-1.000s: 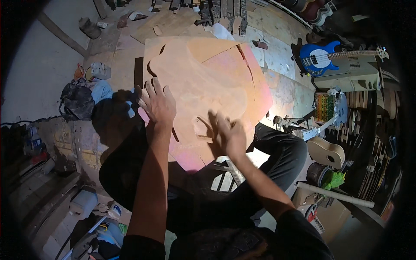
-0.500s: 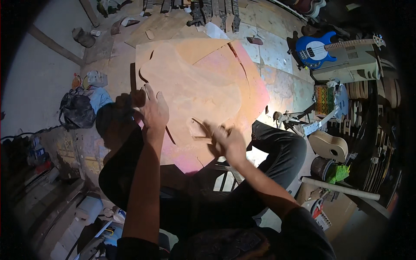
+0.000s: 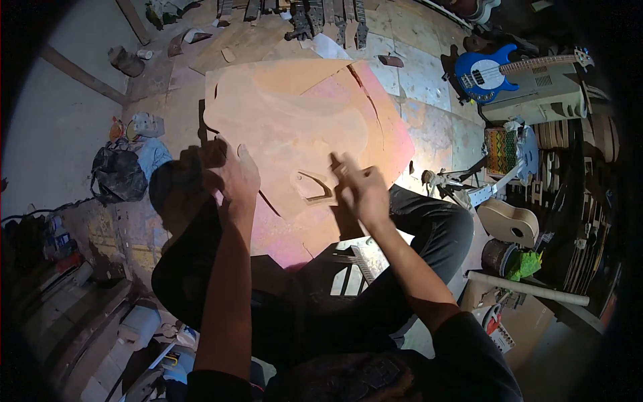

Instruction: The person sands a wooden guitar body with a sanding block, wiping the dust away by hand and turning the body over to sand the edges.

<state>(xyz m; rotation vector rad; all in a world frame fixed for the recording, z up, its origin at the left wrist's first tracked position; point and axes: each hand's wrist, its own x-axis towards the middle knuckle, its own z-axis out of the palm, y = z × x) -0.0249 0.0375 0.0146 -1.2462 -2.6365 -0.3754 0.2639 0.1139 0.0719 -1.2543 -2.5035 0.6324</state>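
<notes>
A pale, unfinished wooden guitar body [image 3: 288, 124] lies flat, with a curved cut-out pocket [image 3: 319, 190] near its lower right. My left hand [image 3: 236, 173] grips the body's left edge at the waist, with some fingertips on top; part of this hand is in shadow. Just right of the pocket, my right hand [image 3: 365, 194] is over the body's lower right edge, its fingers curled and blurred by motion. Something small and dark shows at those fingertips, too smeared to name. Beneath the body is a worn board [image 3: 395, 137] with pink stains.
My bent knee [image 3: 435, 218] borders the board on the right. Beyond it stand a blue bass guitar [image 3: 485, 74] and a small natural-wood guitar body [image 3: 509, 224]. A black bag [image 3: 120, 171] sits at the left. Several guitar necks [image 3: 341, 23] lie at the far side.
My right hand has moved away from me and slightly right, uncovering the pocket. The guitar body has shifted and turned a little on the board. My left hand stays at its edge.
</notes>
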